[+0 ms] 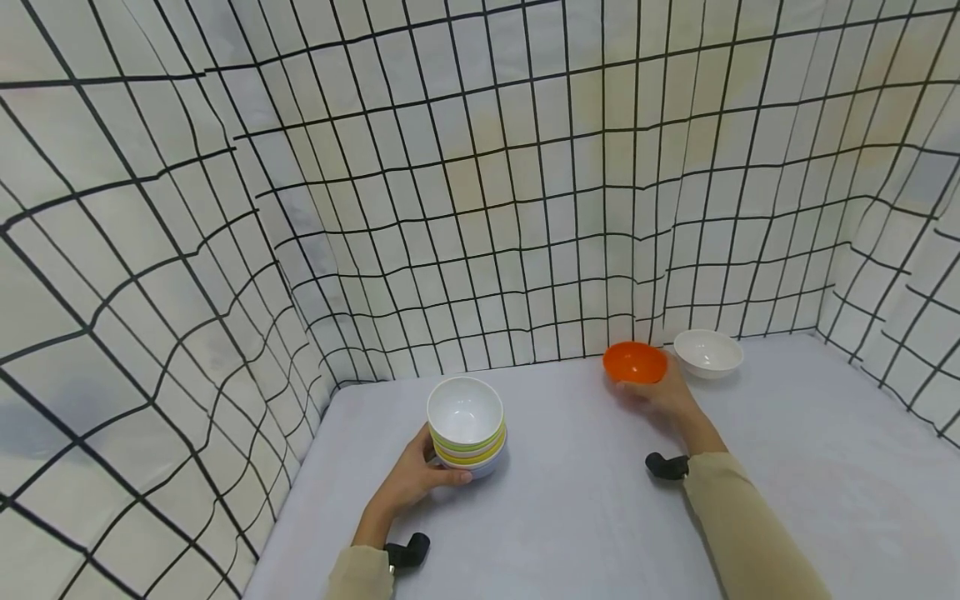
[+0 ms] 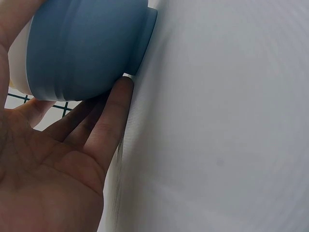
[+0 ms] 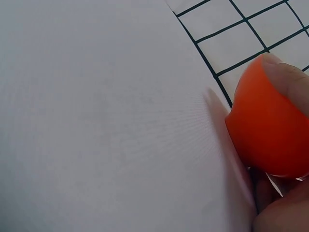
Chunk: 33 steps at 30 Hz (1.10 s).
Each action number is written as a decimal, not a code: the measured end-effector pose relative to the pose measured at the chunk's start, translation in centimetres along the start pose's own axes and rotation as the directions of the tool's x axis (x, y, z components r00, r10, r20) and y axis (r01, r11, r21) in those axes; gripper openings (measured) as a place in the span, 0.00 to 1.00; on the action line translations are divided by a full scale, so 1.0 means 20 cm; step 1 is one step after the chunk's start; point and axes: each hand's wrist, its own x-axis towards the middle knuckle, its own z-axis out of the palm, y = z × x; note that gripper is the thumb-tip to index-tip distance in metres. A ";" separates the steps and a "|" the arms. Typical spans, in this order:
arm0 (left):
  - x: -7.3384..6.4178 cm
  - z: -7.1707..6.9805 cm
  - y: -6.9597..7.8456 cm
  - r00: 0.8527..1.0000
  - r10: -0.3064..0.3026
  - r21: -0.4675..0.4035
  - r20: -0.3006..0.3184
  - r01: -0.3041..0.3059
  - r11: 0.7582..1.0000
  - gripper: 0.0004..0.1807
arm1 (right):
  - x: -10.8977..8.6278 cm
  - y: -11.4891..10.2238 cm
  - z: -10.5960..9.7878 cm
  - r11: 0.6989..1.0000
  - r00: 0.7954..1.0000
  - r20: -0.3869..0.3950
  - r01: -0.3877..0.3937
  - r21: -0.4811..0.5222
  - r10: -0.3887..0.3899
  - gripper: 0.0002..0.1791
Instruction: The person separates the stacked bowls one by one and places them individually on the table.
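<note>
A stack of nested bowls [image 1: 465,417], white on top with green and yellow rims below, stands toward the left of the table. Its lowest bowl [image 2: 87,48] is blue, and its foot comes right down by the cloth. My left hand [image 1: 415,479] holds the stack low down, thumb at the front and fingers round the left side. Farther back on the right, my right hand [image 1: 666,392] grips an orange bowl [image 1: 635,362] by its side. The right wrist view has the orange bowl [image 3: 268,121] close over the cloth, thumb against its wall.
A white bowl [image 1: 708,354] sits just right of the orange one, near the back edge. White cloth covers the table [image 1: 570,517]. Walls of white sheet with a black grid [image 1: 480,208] enclose the back and both sides.
</note>
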 end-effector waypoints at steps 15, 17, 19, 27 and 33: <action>0.00 0.00 -0.01 1.000 0.005 -0.002 0.008 -0.005 1.000 0.59 | 0.04 -0.02 0.00 0.997 0.998 -0.004 -0.061 0.051 0.061 0.62; 0.00 0.00 -0.01 1.000 0.006 -0.001 0.008 -0.006 1.000 0.59 | 0.05 -0.02 0.00 0.997 0.998 -0.003 -0.060 0.054 0.060 0.63; 0.00 0.00 -0.01 1.000 0.003 0.000 0.007 -0.003 1.000 0.59 | 0.06 -0.02 0.00 0.996 0.998 -0.003 -0.065 0.054 0.065 0.63; 0.00 0.00 -0.01 1.000 0.002 0.004 0.003 -0.002 1.000 0.60 | 0.05 -0.02 0.00 0.994 0.995 -0.018 -0.097 0.056 0.098 0.63; 0.01 0.00 -0.02 1.000 0.008 0.006 0.005 -0.008 1.000 0.60 | 0.05 -0.02 0.00 0.992 0.994 -0.023 -0.108 0.059 0.109 0.64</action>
